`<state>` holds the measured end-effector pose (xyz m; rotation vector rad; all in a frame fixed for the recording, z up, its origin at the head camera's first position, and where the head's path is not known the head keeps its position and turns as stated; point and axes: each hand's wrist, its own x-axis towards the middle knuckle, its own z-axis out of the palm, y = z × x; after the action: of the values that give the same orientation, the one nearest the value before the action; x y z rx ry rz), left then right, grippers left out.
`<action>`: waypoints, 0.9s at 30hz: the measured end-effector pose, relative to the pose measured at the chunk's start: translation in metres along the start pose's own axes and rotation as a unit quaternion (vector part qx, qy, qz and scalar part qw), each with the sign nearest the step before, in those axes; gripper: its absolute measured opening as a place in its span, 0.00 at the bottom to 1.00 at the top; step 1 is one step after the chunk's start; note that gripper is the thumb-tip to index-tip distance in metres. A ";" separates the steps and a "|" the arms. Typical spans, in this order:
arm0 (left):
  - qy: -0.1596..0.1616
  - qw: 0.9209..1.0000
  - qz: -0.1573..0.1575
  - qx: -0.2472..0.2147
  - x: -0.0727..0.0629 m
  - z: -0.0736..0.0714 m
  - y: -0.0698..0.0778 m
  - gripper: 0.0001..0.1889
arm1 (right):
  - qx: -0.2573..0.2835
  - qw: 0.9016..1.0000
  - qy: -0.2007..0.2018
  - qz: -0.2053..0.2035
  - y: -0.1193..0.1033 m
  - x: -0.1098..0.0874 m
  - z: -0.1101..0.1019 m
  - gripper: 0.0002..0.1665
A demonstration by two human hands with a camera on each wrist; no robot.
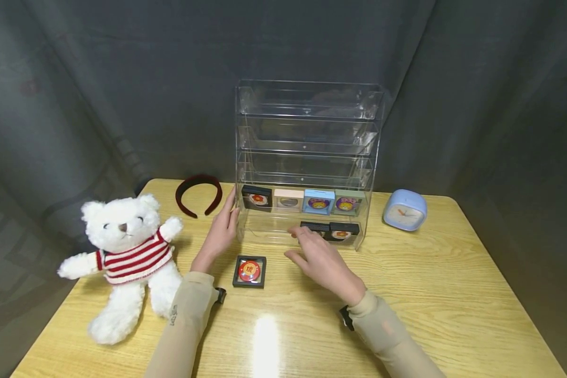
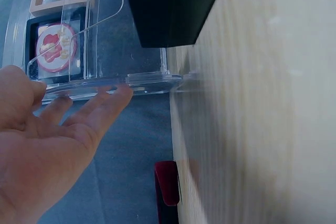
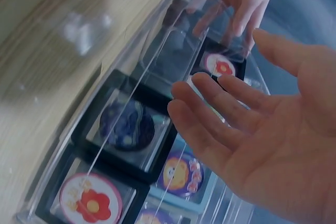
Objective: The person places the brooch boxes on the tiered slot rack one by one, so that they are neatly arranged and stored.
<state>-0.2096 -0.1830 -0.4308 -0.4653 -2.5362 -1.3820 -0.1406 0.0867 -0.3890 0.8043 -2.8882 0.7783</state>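
Note:
A clear tiered display rack (image 1: 307, 134) stands on the table. My left hand (image 1: 221, 231) rests against its left side, with fingertips (image 2: 122, 94) touching the clear edge in the left wrist view. In front of the lowest tier, my right hand (image 1: 325, 265) holds nothing, its fingers extended near a black-framed case with a dark blue swirled badge (image 3: 127, 124). Beside that sits a black-framed flower badge (image 1: 344, 232). The tier above carries a black flower-badge case (image 1: 257, 198), a pale pink case (image 1: 287, 199), a blue case (image 1: 318, 202) and a green case (image 1: 347, 202).
A black-framed case with a red badge (image 1: 249, 271) lies on the table between my forearms. At the left sits a white teddy bear (image 1: 127, 257) in a striped sweater, with a dark red headband (image 1: 198, 181) behind it. A blue clock (image 1: 405, 210) stands right of the rack.

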 end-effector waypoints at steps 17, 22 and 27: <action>0.003 1.000 0.000 -0.002 0.000 0.000 0.000 0.32 | 0.015 0.996 -0.081 -0.022 -0.011 0.002 0.030 0.37; 0.005 1.000 0.005 0.004 0.000 0.001 -0.001 0.32 | 0.011 0.994 -0.104 -0.031 -0.012 0.002 0.038 0.38; 0.007 1.000 0.005 0.003 0.000 0.000 -0.001 0.32 | 0.008 0.991 -0.131 -0.028 -0.015 0.002 0.042 0.44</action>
<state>-0.2105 -0.1831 -0.4317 -0.4652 -2.5222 -1.3699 -0.1309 0.0546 -0.4179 1.0586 -3.0726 0.7424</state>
